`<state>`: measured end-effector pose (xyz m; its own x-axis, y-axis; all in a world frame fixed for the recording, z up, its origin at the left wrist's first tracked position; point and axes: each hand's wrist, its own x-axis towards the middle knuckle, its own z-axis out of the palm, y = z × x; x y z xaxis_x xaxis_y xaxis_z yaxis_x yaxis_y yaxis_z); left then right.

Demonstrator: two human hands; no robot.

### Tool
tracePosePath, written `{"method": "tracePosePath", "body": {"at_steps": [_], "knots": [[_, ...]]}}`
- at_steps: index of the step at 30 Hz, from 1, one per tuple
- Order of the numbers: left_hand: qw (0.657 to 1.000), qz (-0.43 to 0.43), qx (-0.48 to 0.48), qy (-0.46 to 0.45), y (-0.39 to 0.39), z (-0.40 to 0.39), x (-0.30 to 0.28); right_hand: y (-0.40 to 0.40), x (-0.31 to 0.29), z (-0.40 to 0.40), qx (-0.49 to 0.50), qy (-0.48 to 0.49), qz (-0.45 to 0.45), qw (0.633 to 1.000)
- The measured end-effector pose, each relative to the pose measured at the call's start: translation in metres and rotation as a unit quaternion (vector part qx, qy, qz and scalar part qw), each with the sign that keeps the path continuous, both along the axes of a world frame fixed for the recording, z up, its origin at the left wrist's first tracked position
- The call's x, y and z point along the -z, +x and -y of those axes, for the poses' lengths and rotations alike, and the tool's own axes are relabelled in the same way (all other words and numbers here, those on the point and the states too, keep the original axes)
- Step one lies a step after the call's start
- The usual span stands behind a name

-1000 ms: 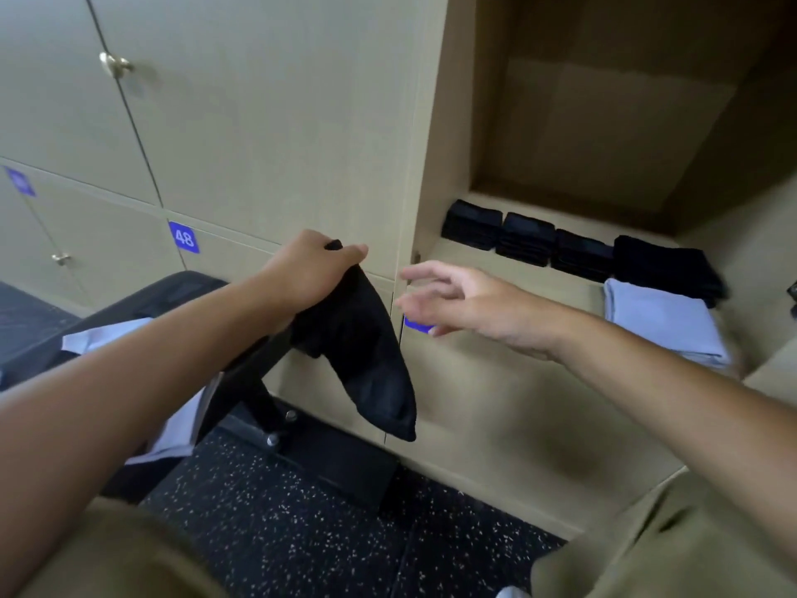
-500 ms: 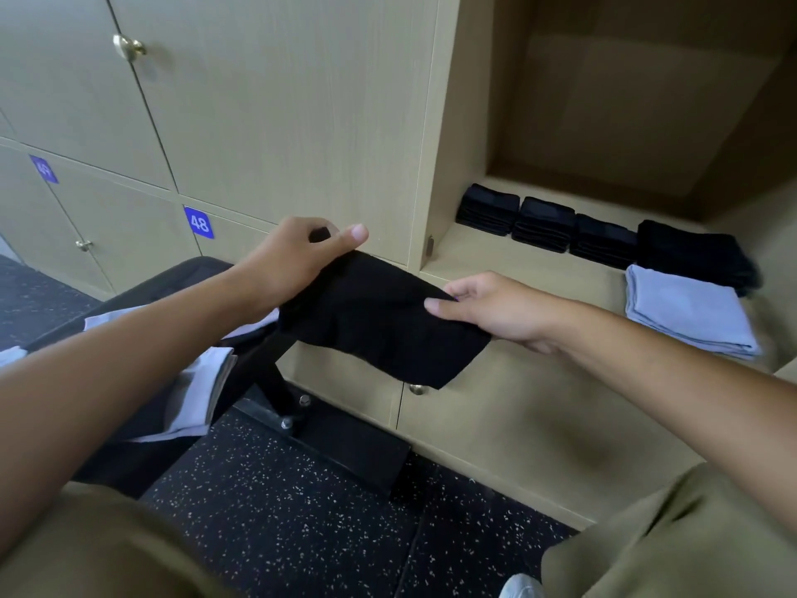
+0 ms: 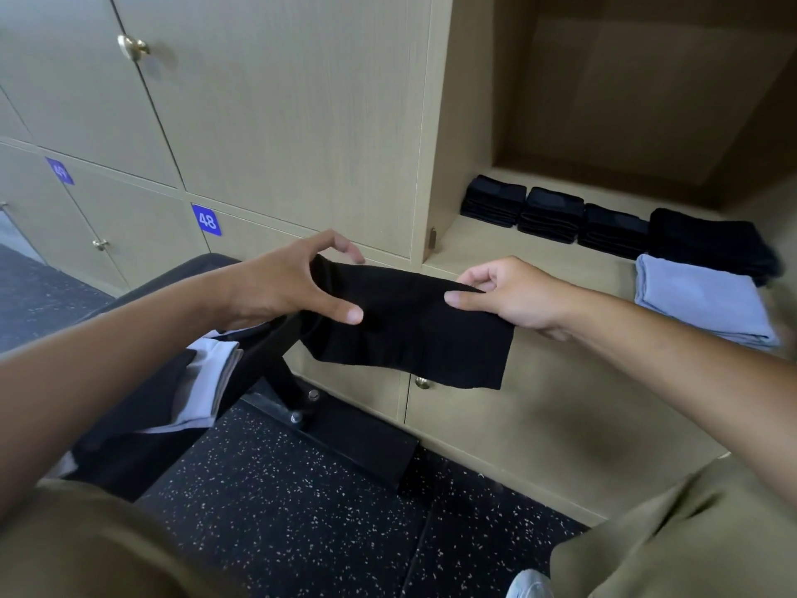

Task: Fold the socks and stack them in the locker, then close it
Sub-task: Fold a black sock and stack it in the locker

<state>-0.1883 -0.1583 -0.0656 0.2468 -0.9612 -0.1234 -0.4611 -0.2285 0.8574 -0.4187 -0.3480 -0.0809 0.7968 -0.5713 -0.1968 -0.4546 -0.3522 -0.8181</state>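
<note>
Your right hand (image 3: 513,295) pinches the black sock (image 3: 414,334) while your left hand (image 3: 284,287) holds its other end loosely, its long axis stretched between your fingers, the open locker (image 3: 539,252) just beyond your right hand.

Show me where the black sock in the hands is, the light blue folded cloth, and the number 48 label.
black sock (image 3: 414,334), head view, middle of the fabric.
light blue folded cloth (image 3: 703,299), head view, top surface.
number 48 label (image 3: 206,219), head view, centre of the blue plate.

Black sock (image 3: 414,330) stretched flat midair, folded stacks in open locker (image 3: 604,123)
</note>
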Motion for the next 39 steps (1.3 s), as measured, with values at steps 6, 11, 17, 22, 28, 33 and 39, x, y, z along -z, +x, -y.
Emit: {"method": "tracePosePath", "body": {"at_steps": [6, 11, 17, 22, 28, 33, 39], "knots": [[0.993, -0.005, -0.113, -0.017, 0.009, 0.006, 0.013, -0.007, 0.001, 0.013, -0.019, 0.038, -0.040, 0.998], [0.983, -0.024, -0.183, -0.004, 0.014, 0.005, 0.014, -0.011, 0.005, 0.022, -0.013, 0.068, -0.082, 0.994], [0.973, 0.027, -0.230, 0.018, 0.025, 0.005, 0.016, -0.009, -0.002, 0.008, -0.009, 0.153, -0.061, 0.986], [0.963, 0.099, -0.244, 0.061, 0.033, 0.006, 0.012, -0.005, -0.013, 0.001, 0.027, 0.123, -0.022, 0.992], [0.963, -0.018, -0.269, 0.004, 0.016, 0.005, 0.006, 0.003, -0.019, -0.011, 0.078, 0.030, 0.061, 0.995], [0.955, -0.109, -0.269, -0.064, -0.008, 0.011, -0.001, 0.013, -0.028, -0.026, 0.072, 0.016, 0.122, 0.990], [0.959, -0.125, -0.244, -0.078, -0.031, 0.028, -0.002, 0.023, -0.035, -0.043, 0.062, 0.039, 0.130, 0.989]]}}
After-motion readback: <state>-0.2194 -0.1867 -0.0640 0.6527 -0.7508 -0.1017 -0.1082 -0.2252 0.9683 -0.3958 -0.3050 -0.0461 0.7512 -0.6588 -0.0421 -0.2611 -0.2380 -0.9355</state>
